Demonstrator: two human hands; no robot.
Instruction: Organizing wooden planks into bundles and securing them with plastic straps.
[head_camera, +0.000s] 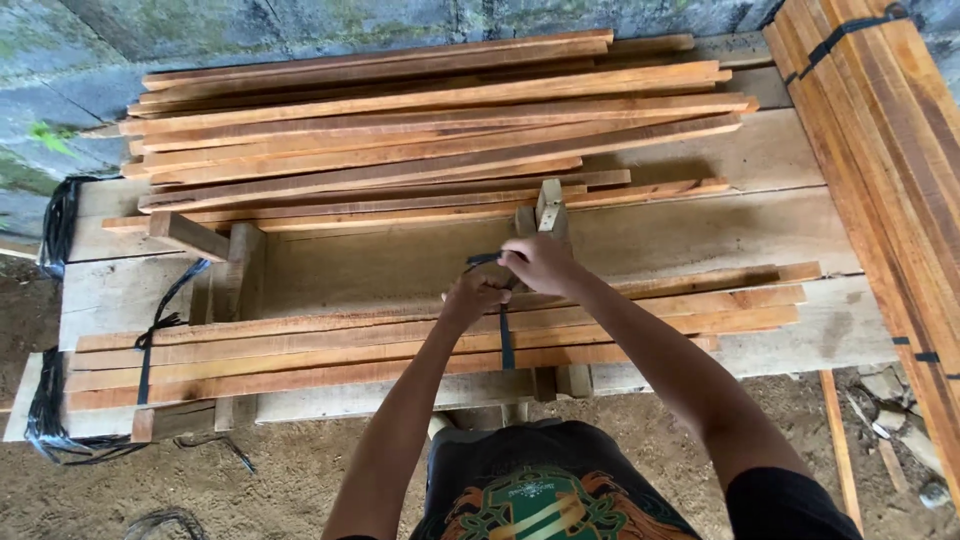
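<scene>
A bundle of thin reddish wooden slats lies along the near side of a rough plank bench. A dark plastic strap runs around the bundle near its middle. My left hand and my right hand are together just above the bundle, both gripping the strap's upper ends. A second dark strap wraps the bundle's left end. An upright wooden post stands right behind my hands.
A loose heap of long slats covers the back of the bench. A strapped stack of slats leans at the right. Loose black straps hang at the left. Sandy ground and stone wall surround the bench.
</scene>
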